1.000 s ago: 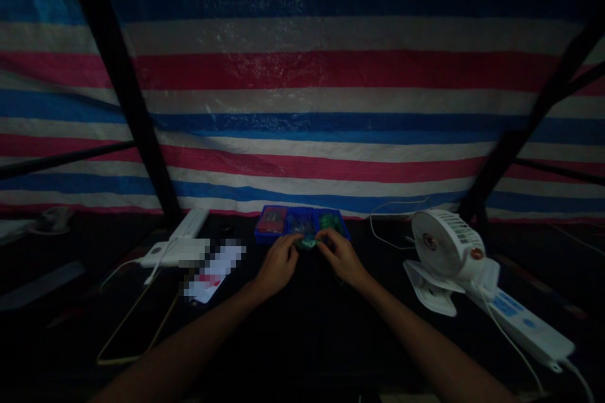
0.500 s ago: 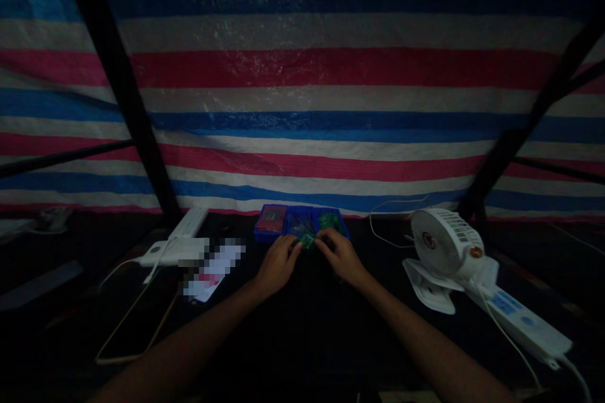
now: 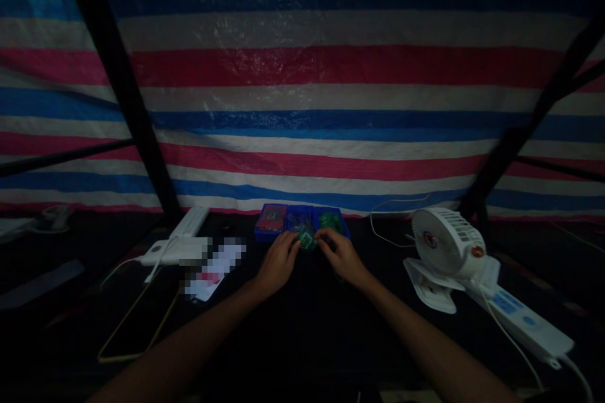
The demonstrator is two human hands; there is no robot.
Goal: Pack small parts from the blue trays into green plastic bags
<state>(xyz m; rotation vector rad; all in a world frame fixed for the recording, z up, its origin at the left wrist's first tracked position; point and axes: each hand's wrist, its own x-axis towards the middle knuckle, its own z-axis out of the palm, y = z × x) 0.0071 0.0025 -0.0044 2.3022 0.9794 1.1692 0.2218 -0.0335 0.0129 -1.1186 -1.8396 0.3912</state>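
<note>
Left hand (image 3: pixel 278 266) and right hand (image 3: pixel 341 257) close together, fingertips at either side of a small green piece (image 3: pixel 306 240), which lies at the left hand's 1 o'clock and the right hand's 11 o'clock. Grip and long axis cannot be told in this dim view. Blue divided tray (image 3: pixel 265 234) just beyond, 12 o'clock; dark table (image 3: pixel 302 327) open at 6 o'clock.

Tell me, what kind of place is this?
It looks like a simple homemade work corner: a striped tarp wall on black poles, a blue tray, and a little clip-on fan.
</note>
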